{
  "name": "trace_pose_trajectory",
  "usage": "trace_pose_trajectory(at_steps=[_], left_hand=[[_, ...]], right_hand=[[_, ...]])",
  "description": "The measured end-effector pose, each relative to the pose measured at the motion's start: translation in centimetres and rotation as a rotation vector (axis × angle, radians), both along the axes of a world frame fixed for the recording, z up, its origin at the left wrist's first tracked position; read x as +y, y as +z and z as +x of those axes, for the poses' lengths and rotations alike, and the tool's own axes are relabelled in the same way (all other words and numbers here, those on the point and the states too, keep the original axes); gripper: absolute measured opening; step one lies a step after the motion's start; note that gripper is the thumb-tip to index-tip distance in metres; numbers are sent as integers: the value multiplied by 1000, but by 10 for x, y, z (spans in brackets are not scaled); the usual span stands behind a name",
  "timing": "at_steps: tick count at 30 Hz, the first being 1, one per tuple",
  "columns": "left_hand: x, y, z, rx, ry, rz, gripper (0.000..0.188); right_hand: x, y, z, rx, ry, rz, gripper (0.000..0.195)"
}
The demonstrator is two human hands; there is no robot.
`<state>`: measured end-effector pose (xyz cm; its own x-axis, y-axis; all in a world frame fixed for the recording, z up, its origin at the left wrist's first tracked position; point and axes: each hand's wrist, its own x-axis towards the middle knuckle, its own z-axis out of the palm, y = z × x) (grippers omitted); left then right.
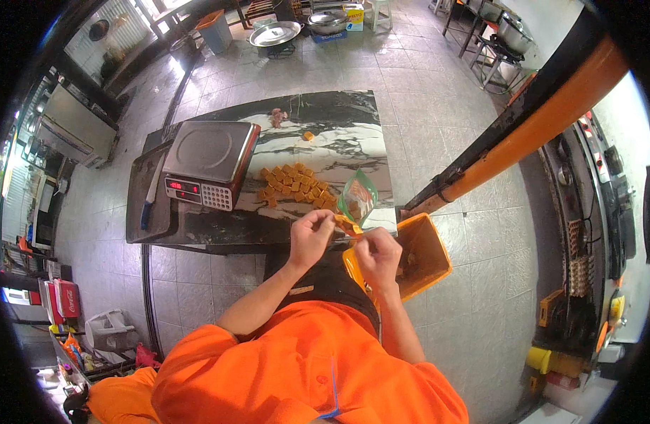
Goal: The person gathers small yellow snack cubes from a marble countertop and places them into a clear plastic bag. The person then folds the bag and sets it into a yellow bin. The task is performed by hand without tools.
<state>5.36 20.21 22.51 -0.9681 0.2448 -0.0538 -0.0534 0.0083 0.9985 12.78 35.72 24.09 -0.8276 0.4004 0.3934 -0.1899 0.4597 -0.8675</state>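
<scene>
Between my two hands, near the table's front edge, a small yellow wrapper (348,225) is stretched. My left hand (312,238) pinches one end of it and my right hand (379,256) pinches the other. Whether anything is inside the wrapper, I cannot tell. Just beyond lies a pile of small yellow-wrapped cubes (293,183) on the marble-patterned table (325,151). One more cube (308,136) lies apart, farther back. A clear pouch with a green rim (358,196) stands beyond my right hand, with some contents at its bottom.
A digital scale (211,161) and a dark tray (171,220) with a blue-handled knife (150,196) are at the left. A brownish scrap (277,117) lies at the back. A yellow bin (436,265) stands beside the table, below an orange pole (537,127). Another person in orange (124,395) is at lower left.
</scene>
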Motion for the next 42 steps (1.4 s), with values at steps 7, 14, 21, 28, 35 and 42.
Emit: trace_pose_trajectory(at_steps=[7,14,21,28,35,42], left_hand=[[16,31,-16,-525,-206,471,24],[43,19,-46,-248,-26,175,29],[52,8,-46,206,28,-21,39],[46,-2,-51,96,68,-63,33],[51,29,-27,-35,-85,46,28],[44,16,0,-205,-397,310,53]], right_hand=[[21,-8,-17,-65,10,-84,10],[46,-19,-58,-112,-34,-51,23],[38,-5,-75,-9,-22,179,51],[54,-19,-69,-40,-74,332,45],[53,-4,-46,-105,126,-361,34],[106,-37,32,-333,52,-518,19]])
